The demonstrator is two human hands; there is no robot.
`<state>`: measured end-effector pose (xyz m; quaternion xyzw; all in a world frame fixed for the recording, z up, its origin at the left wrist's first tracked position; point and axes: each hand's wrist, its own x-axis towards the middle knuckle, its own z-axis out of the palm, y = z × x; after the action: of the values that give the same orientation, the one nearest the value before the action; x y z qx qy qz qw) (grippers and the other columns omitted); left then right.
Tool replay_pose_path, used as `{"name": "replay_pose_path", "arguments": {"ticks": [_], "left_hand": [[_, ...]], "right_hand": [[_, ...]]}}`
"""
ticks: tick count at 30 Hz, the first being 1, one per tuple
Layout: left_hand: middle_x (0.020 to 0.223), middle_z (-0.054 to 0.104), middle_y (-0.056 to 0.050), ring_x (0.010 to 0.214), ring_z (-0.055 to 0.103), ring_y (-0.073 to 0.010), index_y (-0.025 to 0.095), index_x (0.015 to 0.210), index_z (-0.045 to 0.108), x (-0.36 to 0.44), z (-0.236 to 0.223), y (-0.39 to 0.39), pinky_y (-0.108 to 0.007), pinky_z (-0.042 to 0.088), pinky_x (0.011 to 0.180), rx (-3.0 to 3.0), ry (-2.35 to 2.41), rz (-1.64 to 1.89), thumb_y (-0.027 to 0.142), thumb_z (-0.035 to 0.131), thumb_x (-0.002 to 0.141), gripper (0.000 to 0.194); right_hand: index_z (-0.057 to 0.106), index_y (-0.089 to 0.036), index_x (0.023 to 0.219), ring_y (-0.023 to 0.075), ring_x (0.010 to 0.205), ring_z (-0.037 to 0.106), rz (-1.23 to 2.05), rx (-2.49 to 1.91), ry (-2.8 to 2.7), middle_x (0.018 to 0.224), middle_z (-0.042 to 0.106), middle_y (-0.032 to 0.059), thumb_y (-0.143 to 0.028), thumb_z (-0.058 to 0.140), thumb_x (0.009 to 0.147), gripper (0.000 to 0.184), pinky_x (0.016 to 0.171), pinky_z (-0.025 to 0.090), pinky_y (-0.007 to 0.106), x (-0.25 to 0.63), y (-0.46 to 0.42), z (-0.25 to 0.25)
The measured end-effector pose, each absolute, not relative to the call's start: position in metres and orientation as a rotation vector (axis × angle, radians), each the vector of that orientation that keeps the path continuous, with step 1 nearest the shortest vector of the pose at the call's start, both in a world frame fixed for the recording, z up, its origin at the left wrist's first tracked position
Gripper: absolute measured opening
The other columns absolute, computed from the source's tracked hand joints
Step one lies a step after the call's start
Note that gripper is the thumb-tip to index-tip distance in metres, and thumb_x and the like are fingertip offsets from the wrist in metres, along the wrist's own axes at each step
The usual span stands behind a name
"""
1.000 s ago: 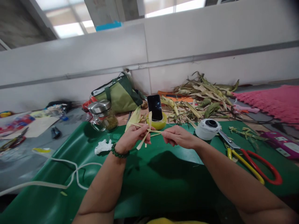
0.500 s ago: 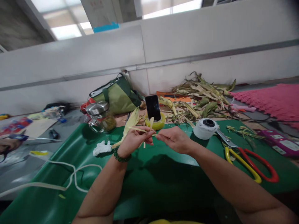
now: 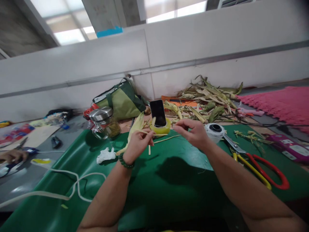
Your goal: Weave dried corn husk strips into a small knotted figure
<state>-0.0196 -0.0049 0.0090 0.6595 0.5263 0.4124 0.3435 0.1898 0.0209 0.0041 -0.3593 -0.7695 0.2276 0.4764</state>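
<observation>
My left hand (image 3: 138, 145), with a green bead bracelet (image 3: 126, 161) at the wrist, pinches a narrow pale corn husk strip (image 3: 144, 131) between thumb and fingers. My right hand (image 3: 193, 132) is held apart to the right, thumb and forefinger closed together; what they hold, if anything, is too small to make out. A thin greenish strip (image 3: 167, 139) stretches between the hands, and I cannot tell whether it touches either. Behind my left hand lies a wider corn husk (image 3: 135, 125). The white spool (image 3: 214, 132) stands beyond my right wrist, partly hidden.
Behind the hands a phone (image 3: 158, 112) leans upright in a yellow tape roll (image 3: 160, 129). A glass jar (image 3: 112, 128), white crumpled tissue (image 3: 106, 155) and large scissors (image 3: 256, 167) lie around on the green mat (image 3: 154, 199). Husks (image 3: 210, 93) pile behind. Another person's hand (image 3: 14, 156) is at far left.
My right hand has moved away from the left, to the right and slightly up. My left hand has stayed nearly in place with the husk strip. The white spool is now partly covered.
</observation>
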Motion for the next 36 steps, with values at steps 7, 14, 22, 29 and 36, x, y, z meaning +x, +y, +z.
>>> {"name": "replay_pose_path", "arguments": {"ticks": [7, 14, 22, 29, 36], "left_hand": [[0.077, 0.071, -0.008, 0.070, 0.062, -0.0196, 0.018, 0.074, 0.071, 0.001, -0.012, -0.013, -0.028, 0.045, 0.068, 2.241, 1.414, 0.888, 0.018, 0.052, 0.081, 0.020], [0.097, 0.073, -0.011, 0.086, 0.065, -0.0234, 0.018, 0.106, 0.070, -0.008, -0.011, -0.001, -0.034, 0.047, 0.083, 2.090, 1.600, 1.104, 0.024, 0.054, 0.082, 0.029], [0.080, 0.073, -0.007, 0.074, 0.067, -0.0202, 0.015, 0.103, 0.069, -0.006, -0.004, -0.004, -0.031, 0.053, 0.071, 1.556, 1.164, 1.111, 0.058, 0.053, 0.080, 0.052], [0.092, 0.074, -0.010, 0.076, 0.069, -0.0208, 0.014, 0.114, 0.066, -0.009, 0.011, -0.013, -0.031, 0.054, 0.072, 1.484, 0.986, 0.966, 0.044, 0.072, 0.069, 0.054], [0.090, 0.074, -0.009, 0.074, 0.069, -0.0194, 0.013, 0.104, 0.069, -0.010, 0.012, -0.012, -0.026, 0.052, 0.064, 1.525, 1.031, 0.937, 0.049, 0.066, 0.075, 0.046]], "right_hand": [[0.065, -0.018, 0.087, 0.0147, 0.068, 0.060, 0.127, -0.685, -2.103, 0.076, 0.066, 0.0059, -0.031, 0.052, 0.091, 0.019, 0.063, 0.045, 0.024, 0.155, -0.003, -0.013], [0.064, -0.018, 0.083, 0.0144, 0.070, 0.065, 0.386, -0.713, -1.892, 0.078, 0.069, 0.0041, -0.019, 0.053, 0.087, 0.012, 0.067, 0.050, 0.024, 0.162, 0.004, -0.009], [0.068, -0.019, 0.081, 0.0152, 0.072, 0.065, 0.629, -0.699, -1.790, 0.079, 0.069, 0.0037, -0.026, 0.057, 0.086, 0.013, 0.066, 0.052, 0.027, 0.158, 0.007, -0.012], [0.070, -0.020, 0.079, 0.0155, 0.077, 0.061, 0.354, -0.709, -1.939, 0.080, 0.065, 0.0041, -0.018, 0.055, 0.087, 0.017, 0.069, 0.050, 0.028, 0.162, 0.007, -0.012], [0.059, -0.019, 0.080, 0.0140, 0.069, 0.060, 0.468, -0.801, -1.894, 0.075, 0.065, 0.0013, -0.017, 0.062, 0.081, 0.004, 0.063, 0.047, 0.024, 0.162, 0.005, -0.012]]}}
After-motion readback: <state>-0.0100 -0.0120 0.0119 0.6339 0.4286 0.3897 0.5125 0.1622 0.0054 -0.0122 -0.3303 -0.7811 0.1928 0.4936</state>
